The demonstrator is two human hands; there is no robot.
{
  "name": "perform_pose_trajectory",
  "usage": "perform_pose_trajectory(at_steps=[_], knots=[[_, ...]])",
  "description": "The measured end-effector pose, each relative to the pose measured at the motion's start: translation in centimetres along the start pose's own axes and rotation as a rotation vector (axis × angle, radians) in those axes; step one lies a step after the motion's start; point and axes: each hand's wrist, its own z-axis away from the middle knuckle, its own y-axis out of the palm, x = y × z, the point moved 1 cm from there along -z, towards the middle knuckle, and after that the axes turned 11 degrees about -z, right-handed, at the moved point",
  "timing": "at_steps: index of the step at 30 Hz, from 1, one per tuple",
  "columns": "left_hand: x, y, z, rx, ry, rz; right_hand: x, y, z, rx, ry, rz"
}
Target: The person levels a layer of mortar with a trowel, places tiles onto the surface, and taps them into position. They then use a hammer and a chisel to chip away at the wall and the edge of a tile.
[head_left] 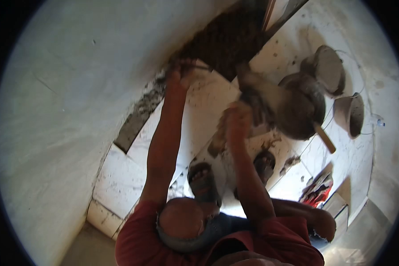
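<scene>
My left hand [178, 79] reaches forward, its fingers curled over the far corner of a large white floor tile [206, 99]. That corner meets a bed of dark, ridged mortar [226, 40]. My right hand [237, 119] is closed on a grey, mortar-caked tool [252, 91] held over the same tile. What kind of tool it is I cannot tell. My feet in sandals [204, 181] stand on tiles below the hands.
A mortar-smeared bucket [303, 106] with a wooden handle [326, 138] sticking out stands right of the tool. Two more dirty buckets [330, 66] [352, 114] stand beyond it. A white wall [62, 115] runs along the left. A red and white bag [318, 188] lies at the right.
</scene>
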Motion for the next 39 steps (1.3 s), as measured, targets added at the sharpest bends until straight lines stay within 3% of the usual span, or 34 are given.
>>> perform_pose_trajectory(at_steps=[1, 3, 4, 5, 9, 10, 11, 12, 13, 14, 15, 17, 18, 20, 21, 23, 24, 25, 27, 28, 30, 31, 33, 34, 36, 37, 39], knots=[[0.2, -0.9, 1.5, -0.047, -0.013, -0.007, 0.6, 0.2, 1.3, -0.023, 0.043, 0.003], [0.8, 3.3, 1.4, -0.430, 0.119, -0.170, 2.8, 1.2, 1.0, -0.153, -0.251, -0.516], [0.8, 3.4, 1.2, -0.418, 0.118, -0.168, 1.6, 1.9, 0.7, -0.285, -0.079, -0.485], [0.8, 2.8, 1.0, -0.443, 0.117, -0.158, 1.4, 2.0, 0.2, -0.282, -0.095, -0.488], [0.5, 2.6, -0.2, -0.530, 0.109, -0.147, 0.0, 2.3, -1.8, 0.149, 0.287, 0.043], [0.4, 1.9, -0.6, -0.542, 0.110, -0.144, -0.2, 1.1, -1.4, 0.126, 0.066, 0.023], [0.2, 1.0, -0.6, -0.405, 0.085, -0.127, 0.1, 0.6, -1.0, 0.121, 0.100, 0.029], [-0.1, 0.3, 0.4, -0.271, 0.052, -0.118, 1.4, 0.7, -0.3, 0.039, -0.057, -0.144], [-0.2, 0.2, 0.7, -0.279, 0.044, -0.126, 2.8, 1.0, -0.2, -0.044, -0.246, -0.321], [-0.2, 1.1, 0.5, -0.336, 0.043, -0.156, 3.0, 2.5, 0.0, -0.169, -0.194, -0.617], [0.1, 1.9, 0.4, -0.394, 0.041, -0.183, 0.4, 2.7, -0.6, -0.168, -0.206, -0.621], [-0.3, 1.0, -0.3, -0.405, 0.039, -0.147, -6.3, 2.0, -3.5, 0.127, -0.053, 0.202], [-0.3, 1.2, -0.7, -0.438, 0.042, -0.111, -3.9, 2.3, -3.3, 0.116, -0.072, 0.196], [-0.1, 0.9, -0.7, -0.398, 0.041, -0.148, 0.3, 2.1, -1.8, 0.087, 0.326, 0.011], [-0.4, 0.6, -0.1, -0.374, 0.068, -0.173, 1.4, 1.9, -1.9, 0.100, 0.342, 0.018], [-0.3, 0.7, 1.4, -0.385, 0.051, -0.199, 2.7, 0.9, -0.6, 0.075, -0.136, -0.325], [-0.4, 1.3, 0.9, -0.328, 0.040, -0.217, 2.7, 2.2, -0.9, -0.078, -0.337, -0.560], [-0.6, 1.4, 0.6, -0.314, 0.043, -0.216, 0.3, 2.7, -1.3, -0.070, -0.348, -0.565], [-0.4, 0.5, -0.4, -0.350, 0.060, -0.168, -5.3, 2.1, -2.4, 0.048, -0.620, 0.214], [-0.1, 0.8, -0.7, -0.329, 0.051, -0.168, -3.5, 2.1, -2.6, 0.039, -0.641, 0.212], [0.0, 0.6, -0.5, -0.416, 0.090, -0.217, 0.3, 2.6, -1.9, 0.127, 0.336, -0.022], [-0.2, 0.7, -0.7, -0.426, 0.101, -0.212, 1.3, 2.5, -1.9, 0.136, 0.347, -0.015], [-0.5, 0.1, 0.5, -0.296, 0.018, -0.094, 2.2, 1.6, -0.4, 0.029, -0.075, -0.247], [-0.8, 0.1, 1.0, -0.301, 0.023, -0.099, 0.5, 1.7, -0.3, 0.030, -0.068, -0.251], [-0.7, 0.3, 0.0, -0.352, 0.009, -0.078, -1.7, 2.4, -1.7, -0.243, -0.324, -0.260], [-0.5, 0.5, -0.3, -0.324, 0.005, -0.076, -1.3, 2.3, -2.2, -0.239, -0.352, -0.268], [-0.4, 0.6, -1.0, -0.495, 0.075, -0.144, 0.3, 3.1, -2.6, 0.189, 0.219, 0.239]])
